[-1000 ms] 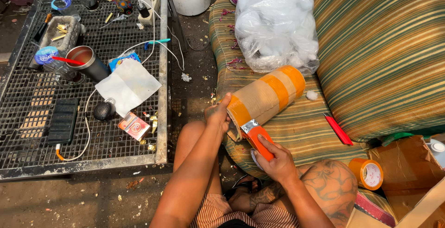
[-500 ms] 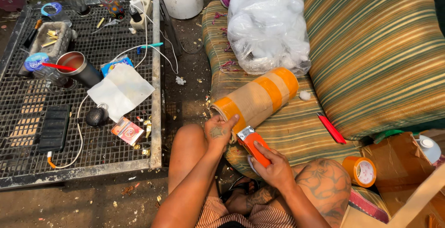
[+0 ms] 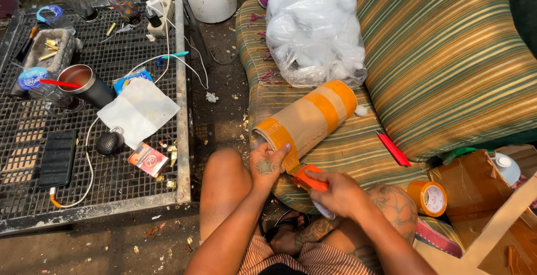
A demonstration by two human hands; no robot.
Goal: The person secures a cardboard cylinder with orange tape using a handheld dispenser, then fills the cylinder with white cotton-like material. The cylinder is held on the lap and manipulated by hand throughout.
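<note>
A rolled cardboard tube (image 3: 306, 119) banded with orange tape lies on the striped sofa seat (image 3: 358, 152). My left hand (image 3: 267, 165) presses against the tube's near end, on the orange tape band. My right hand (image 3: 337, 192) grips an orange utility knife (image 3: 309, 180), its tip just below the tube's near end, close to my left fingers. My bare knees sit below both hands.
A clear bag of white stuffing (image 3: 313, 29) rests behind the tube. A red cutter (image 3: 394, 148) and an orange tape roll (image 3: 426, 198) lie right, beside cardboard boxes (image 3: 475, 196). A metal mesh table (image 3: 95, 118) at left holds a cup (image 3: 84, 83), phone (image 3: 57, 158), paper (image 3: 139, 111), cables.
The view has shifted slightly. My left hand slid down onto the tube's near end and my right hand brought the knife closer beneath it.
</note>
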